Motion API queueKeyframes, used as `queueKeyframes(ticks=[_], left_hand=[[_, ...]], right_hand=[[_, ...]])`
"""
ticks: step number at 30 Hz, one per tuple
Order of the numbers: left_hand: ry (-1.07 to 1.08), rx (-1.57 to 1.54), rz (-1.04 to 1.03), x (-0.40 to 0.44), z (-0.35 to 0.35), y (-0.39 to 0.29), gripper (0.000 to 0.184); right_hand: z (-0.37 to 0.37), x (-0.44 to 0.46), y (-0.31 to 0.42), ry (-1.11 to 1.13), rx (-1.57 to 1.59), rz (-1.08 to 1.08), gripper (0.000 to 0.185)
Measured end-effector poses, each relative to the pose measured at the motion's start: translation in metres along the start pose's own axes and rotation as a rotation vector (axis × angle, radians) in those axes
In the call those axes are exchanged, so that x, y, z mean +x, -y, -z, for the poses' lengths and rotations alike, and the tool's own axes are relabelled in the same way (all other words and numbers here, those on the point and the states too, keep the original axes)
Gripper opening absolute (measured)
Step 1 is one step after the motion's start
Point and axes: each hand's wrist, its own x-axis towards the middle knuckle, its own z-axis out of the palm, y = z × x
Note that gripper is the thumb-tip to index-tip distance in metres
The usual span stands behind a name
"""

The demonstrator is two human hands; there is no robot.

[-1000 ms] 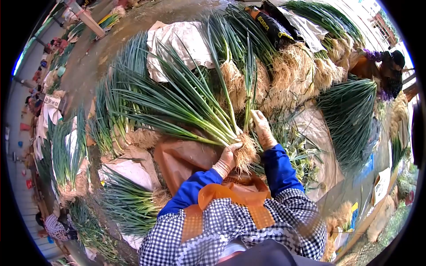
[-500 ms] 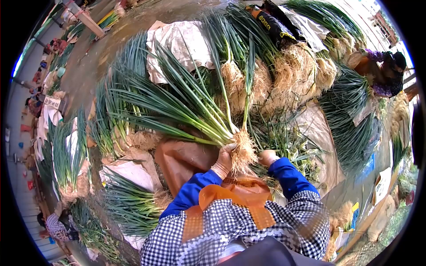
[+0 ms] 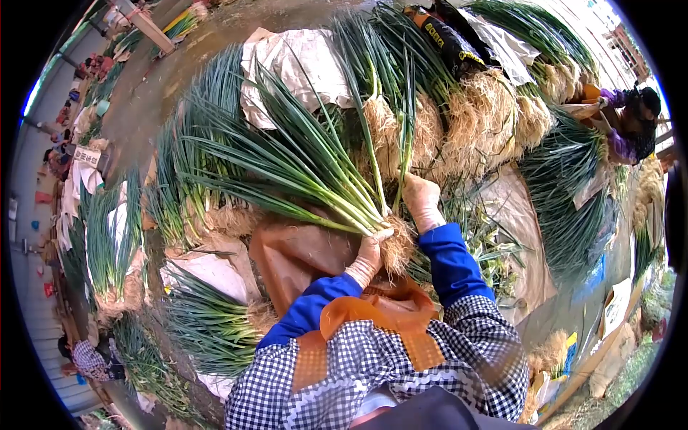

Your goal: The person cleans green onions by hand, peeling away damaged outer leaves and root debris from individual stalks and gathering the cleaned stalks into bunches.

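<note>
The left hand point(image 3: 369, 254) is closed around the lower stalks of a green onion bunch point(image 3: 337, 183), just above the bushy roots point(image 3: 398, 247). The bunch is held in front of the wearer's body, roots nearest the body, leaves fanned forward and to the left. The right hand point(image 3: 421, 198) is positioned at the right side of the bunch, fingers curled against the base of an upright stalk point(image 3: 408, 129); whether the fingers pinch this stalk cannot be determined. Both forearms are covered by blue sleeves point(image 3: 453, 264). A brown sheet point(image 3: 283, 251) lies below the bunch, to the left. Loose green leaves point(image 3: 496, 266) are spread to the right, beside a tan sheet point(image 3: 532, 251). Forward of the hands, rooted bundles point(image 3: 479, 118) form a row, with a white cloth point(image 3: 294, 72) and a black bag point(image 3: 448, 41) resting on the leaves. Another person point(image 3: 632, 122) is located at the far right.
</note>
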Motion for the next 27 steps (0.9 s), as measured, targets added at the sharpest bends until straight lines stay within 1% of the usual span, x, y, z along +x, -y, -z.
queueKeyframes(ticks=[1,2,3,4,6,8,10,11,12,14,15,16,18,19,20,22,23,24,26,27], left_hand=[[-0.008,-0.034,0.016,-0.001,-0.004,-0.002,0.035],[-0.015,-0.067,0.030,0.000,-0.002,-0.001,0.033],[-0.033,-0.145,0.137,0.004,0.005,0.000,0.031],[-0.050,-0.132,0.169,0.003,0.006,-0.005,0.032],[0.026,-0.247,0.174,0.002,0.003,-0.009,0.035],[0.038,-0.215,0.203,-0.005,-0.005,-0.019,0.037],[0.047,-0.259,0.242,-0.007,-0.004,-0.017,0.038],[0.067,-0.264,0.217,-0.005,-0.005,-0.017,0.037],[0.080,-0.272,0.187,-0.006,-0.005,-0.015,0.036],[0.059,-0.227,0.249,-0.006,-0.004,-0.018,0.034],[0.026,-0.215,0.232,-0.005,-0.005,-0.016,0.034],[0.097,-0.219,0.193,-0.007,-0.014,-0.018,0.035],[0.056,-0.095,0.204,0.005,0.009,-0.006,0.036],[0.050,-0.101,0.227,0.005,0.012,-0.005,0.033],[0.046,-0.098,0.223,0.001,0.005,-0.012,0.033],[0.139,-0.100,0.279,-0.008,-0.004,-0.021,0.034],[0.116,-0.110,0.248,-0.009,-0.006,-0.019,0.033],[0.120,-0.113,0.251,-0.008,-0.008,-0.018,0.033],[0.109,-0.155,0.326,-0.007,-0.006,-0.018,0.040],[0.142,-0.175,0.337,-0.008,-0.004,-0.018,0.040]], right_hand=[[0.007,-0.012,0.001,-0.016,-0.006,0.050,0.018],[0.009,-0.026,0.002,0.031,0.091,0.082,0.019],[0.005,-0.045,-0.003,0.077,0.161,0.156,0.023],[0.003,-0.066,-0.011,0.122,0.230,0.234,0.027],[0.017,-0.102,-0.031,0.123,0.310,-0.031,0.030],[0.021,-0.103,-0.074,0.185,0.081,-0.256,0.032],[-0.008,-0.106,-0.135,0.323,-0.142,-0.148,0.038],[0.000,-0.094,-0.126,0.290,-0.101,-0.198,0.038],[0.003,-0.078,-0.113,0.249,-0.018,-0.252,0.037],[0.007,-0.060,-0.068,0.108,1.076,-0.410,0.037],[0.018,-0.052,-0.039,0.203,1.196,-0.466,0.037],[0.027,-0.045,-0.016,0.301,1.313,-0.523,0.036],[-0.026,-0.043,-0.011,0.229,0.874,-0.342,0.035],[-0.014,-0.043,0.002,0.120,0.425,-0.178,0.034],[-0.004,-0.045,0.008,0.097,0.365,-0.116,0.038],[-0.002,-0.048,0.000,0.270,0.140,-0.032,0.029],[0.004,-0.056,0.000,0.237,0.197,-0.054,0.027],[0.004,-0.065,-0.001,0.103,0.277,-0.046,0.037],[-0.002,-0.078,-0.004,0.034,0.572,-0.313,0.036],[-0.032,-0.085,-0.013,-0.044,0.692,-0.350,0.037]])
